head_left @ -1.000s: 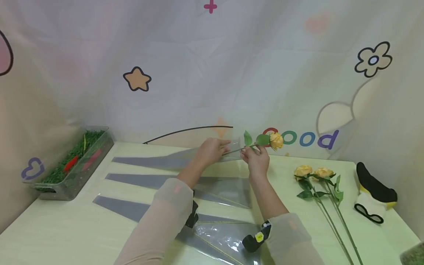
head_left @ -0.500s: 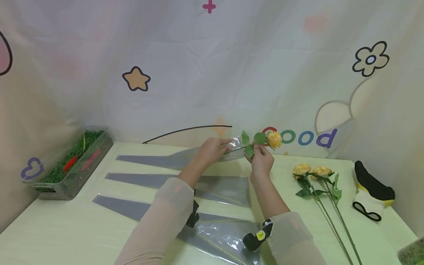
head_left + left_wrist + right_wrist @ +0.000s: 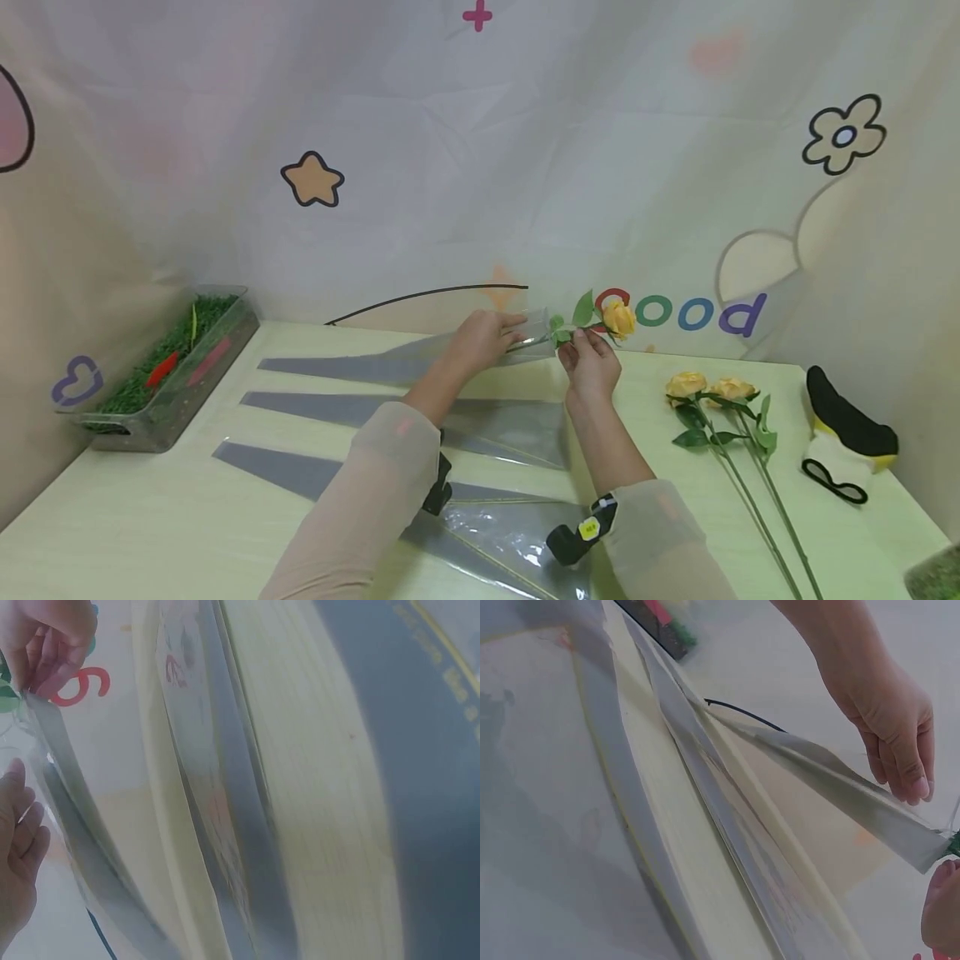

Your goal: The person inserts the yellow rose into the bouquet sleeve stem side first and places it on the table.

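Observation:
My left hand (image 3: 483, 340) holds the upper edge of a clear and grey plastic sleeve (image 3: 435, 348), raised at its wide end; the finger contact is partly hidden. A yellow rose (image 3: 618, 319) lies sideways, its lower stem inside the sleeve's mouth, bloom and leaves outside. Just below the bloom, my right hand (image 3: 590, 367) pinches the stem. In the left wrist view, the right hand (image 3: 52, 641) is at the top end of the sleeve (image 3: 90, 847) and the left hand (image 3: 19, 855) beside it. The right wrist view shows the left hand (image 3: 881, 720) above the sleeve (image 3: 840, 787).
Two more sleeves (image 3: 307, 403) (image 3: 277, 472) lie nearer on the table. Two yellow roses (image 3: 686, 388) (image 3: 731, 389) and a black-and-white cloth item (image 3: 851, 425) are at the right. A clear tub of artificial grass (image 3: 172, 408) stands at the left, and a printed cloth (image 3: 420, 192) hangs behind.
The rose has turned and shifted slightly left, its lower leaves now at the sleeve's mouth. My right hand has moved its fingers along the stem; the left hand has stayed almost in place.

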Demonstrator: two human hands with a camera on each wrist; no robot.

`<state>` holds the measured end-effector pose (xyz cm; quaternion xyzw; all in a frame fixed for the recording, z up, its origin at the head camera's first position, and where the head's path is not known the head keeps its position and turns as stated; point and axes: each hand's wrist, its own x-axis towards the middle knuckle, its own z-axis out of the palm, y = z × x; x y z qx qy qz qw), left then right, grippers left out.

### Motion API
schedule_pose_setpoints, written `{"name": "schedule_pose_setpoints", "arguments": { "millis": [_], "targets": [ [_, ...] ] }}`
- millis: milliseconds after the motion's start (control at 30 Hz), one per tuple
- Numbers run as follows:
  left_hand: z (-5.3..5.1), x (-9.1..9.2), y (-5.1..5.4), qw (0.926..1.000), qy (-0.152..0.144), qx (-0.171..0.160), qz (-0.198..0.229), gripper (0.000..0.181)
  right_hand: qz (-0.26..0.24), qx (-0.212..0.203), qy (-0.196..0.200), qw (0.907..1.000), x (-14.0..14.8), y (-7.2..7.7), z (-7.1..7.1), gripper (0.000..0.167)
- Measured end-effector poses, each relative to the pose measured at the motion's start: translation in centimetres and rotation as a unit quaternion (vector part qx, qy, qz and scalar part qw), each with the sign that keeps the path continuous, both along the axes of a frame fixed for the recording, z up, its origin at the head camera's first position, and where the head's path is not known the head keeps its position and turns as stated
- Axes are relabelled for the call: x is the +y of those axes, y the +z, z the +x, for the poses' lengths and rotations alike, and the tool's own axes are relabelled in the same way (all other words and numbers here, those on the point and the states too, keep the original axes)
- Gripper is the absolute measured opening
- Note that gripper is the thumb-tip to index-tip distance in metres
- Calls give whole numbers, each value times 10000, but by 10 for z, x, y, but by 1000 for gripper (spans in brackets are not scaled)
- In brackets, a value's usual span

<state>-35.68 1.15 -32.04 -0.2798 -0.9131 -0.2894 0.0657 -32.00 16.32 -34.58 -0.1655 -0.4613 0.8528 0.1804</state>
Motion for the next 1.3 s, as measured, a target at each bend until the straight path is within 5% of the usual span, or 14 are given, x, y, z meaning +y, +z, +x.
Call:
{"name": "schedule_pose_setpoints", "arguments": {
  "millis": [667,1300],
  "targets": [
    [1,1,0,9999,78,-33,-77,40,-166,-149,12,9998,-4,-2,1,7],
    [2,-2,3,9997,125,144,-121,37,150,-544,70,9984,-7,-2,-1,25]
  ]
}}
